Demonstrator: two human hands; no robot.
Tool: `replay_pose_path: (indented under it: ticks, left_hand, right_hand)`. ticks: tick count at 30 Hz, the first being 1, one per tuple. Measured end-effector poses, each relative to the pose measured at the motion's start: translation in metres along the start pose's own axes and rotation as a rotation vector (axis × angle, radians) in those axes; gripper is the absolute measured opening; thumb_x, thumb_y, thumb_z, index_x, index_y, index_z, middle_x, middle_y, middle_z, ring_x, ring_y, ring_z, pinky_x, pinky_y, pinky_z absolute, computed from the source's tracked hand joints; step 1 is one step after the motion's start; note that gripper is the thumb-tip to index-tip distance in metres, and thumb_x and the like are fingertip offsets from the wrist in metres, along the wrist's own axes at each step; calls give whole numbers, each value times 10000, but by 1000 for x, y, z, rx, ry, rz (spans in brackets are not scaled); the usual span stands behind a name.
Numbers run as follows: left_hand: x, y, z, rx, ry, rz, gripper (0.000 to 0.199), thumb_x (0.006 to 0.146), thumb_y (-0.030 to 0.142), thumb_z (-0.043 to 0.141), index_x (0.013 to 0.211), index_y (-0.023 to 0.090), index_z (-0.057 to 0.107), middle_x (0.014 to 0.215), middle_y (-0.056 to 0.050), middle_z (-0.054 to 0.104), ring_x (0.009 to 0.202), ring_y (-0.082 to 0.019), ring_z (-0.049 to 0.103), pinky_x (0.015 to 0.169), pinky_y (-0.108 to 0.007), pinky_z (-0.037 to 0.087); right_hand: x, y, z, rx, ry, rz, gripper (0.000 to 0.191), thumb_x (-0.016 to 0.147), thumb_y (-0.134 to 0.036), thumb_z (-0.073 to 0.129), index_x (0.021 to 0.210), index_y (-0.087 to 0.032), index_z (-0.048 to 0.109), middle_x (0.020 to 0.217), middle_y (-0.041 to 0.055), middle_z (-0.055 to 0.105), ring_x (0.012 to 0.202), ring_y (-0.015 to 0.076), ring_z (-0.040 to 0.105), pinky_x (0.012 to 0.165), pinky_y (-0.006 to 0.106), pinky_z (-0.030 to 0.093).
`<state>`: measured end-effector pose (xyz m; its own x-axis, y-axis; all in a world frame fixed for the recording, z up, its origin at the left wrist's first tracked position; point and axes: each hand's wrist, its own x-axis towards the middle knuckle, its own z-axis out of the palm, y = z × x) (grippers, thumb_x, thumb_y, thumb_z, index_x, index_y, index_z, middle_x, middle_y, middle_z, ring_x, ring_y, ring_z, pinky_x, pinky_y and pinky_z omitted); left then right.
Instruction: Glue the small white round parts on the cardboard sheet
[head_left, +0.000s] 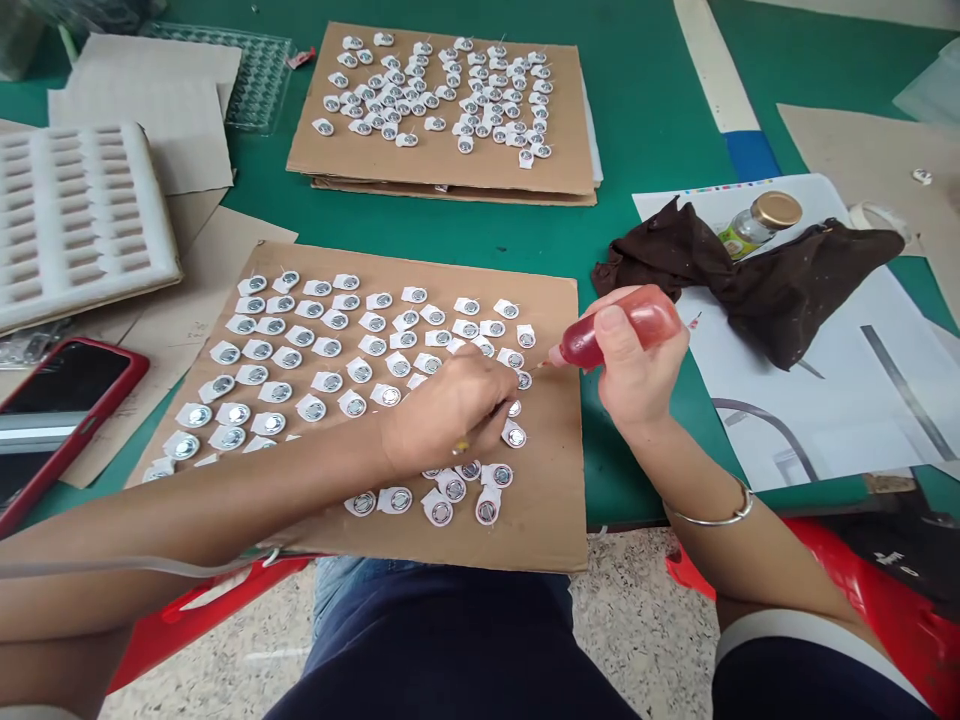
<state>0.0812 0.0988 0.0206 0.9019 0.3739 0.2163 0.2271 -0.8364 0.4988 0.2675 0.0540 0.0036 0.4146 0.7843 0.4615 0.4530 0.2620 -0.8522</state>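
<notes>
The right hand (pixel 637 375) is wrapped round a rounded, translucent red squeeze bottle (pixel 589 342) with a thin nozzle, thumb pressed along its upper side. The bottle lies tilted over the right edge of the nearer sheet, nozzle pointing down and leftward, its tip just beside one of the small round silver-faced pieces on white tabbed bases (pixel 352 403). I'd judge the bottle light and soft-walled, quick to give under a squeeze, and a little slick if wetted; the fat middle of the body is the place to hold, well clear of the slender nozzle, which looks easy to bend.

The left hand (pixel 446 410) is bent low over the same pieces, fingertips close to the nozzle; its own knuckles hide whether they pinch one. Those pieces look almost weightless and easily nudged, best taken by the rim or white tab.

Beneath them is a flat brown cardboard sheet (pixel 544 520), stiff enough, on a green tabletop (pixel 450 225). Beyond it sits a second brown cardboard stack (pixel 442 175), similarly covered. A crumpled dark brown cloth (pixel 787 300) lies to the right.
</notes>
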Motion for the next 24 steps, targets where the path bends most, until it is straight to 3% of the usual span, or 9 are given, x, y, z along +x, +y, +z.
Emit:
replay_pose_path:
  ticks: [3,9,15,24]
  left_hand:
    - [-4,3,6,152,-12,81,156,754,63,453,630,140,508,610,-23,536,576,-131,482,630,-305,401]
    - [-10,11,16,453,-9,265,243,820,4,395,645,136,500,619,-43,549,635,-161,501,611,-317,362]
    - [-10,15,19,501,80,297,260,823,0,420,609,134,481,588,-51,551,586,-163,491,571,-310,340]
    - [-12,14,18,479,34,267,248,811,-12,421,617,134,471,599,-53,549,607,-163,493,596,-315,344]
  right_hand:
    - [-2,-1,2,-40,-35,22,246,777,-451,581,766,-211,529,688,18,591,743,194,647,604,353,536]
    - [-5,-5,6,-28,-106,110,245,733,-434,637,738,-213,532,684,15,578,659,178,607,622,377,515]
    - [-6,-5,8,-49,-154,135,248,718,-418,654,769,-208,533,696,12,580,645,165,577,634,378,505]
    - [-7,-3,9,-67,-200,108,249,716,-416,656,758,-206,529,703,5,588,633,150,569,606,344,498]
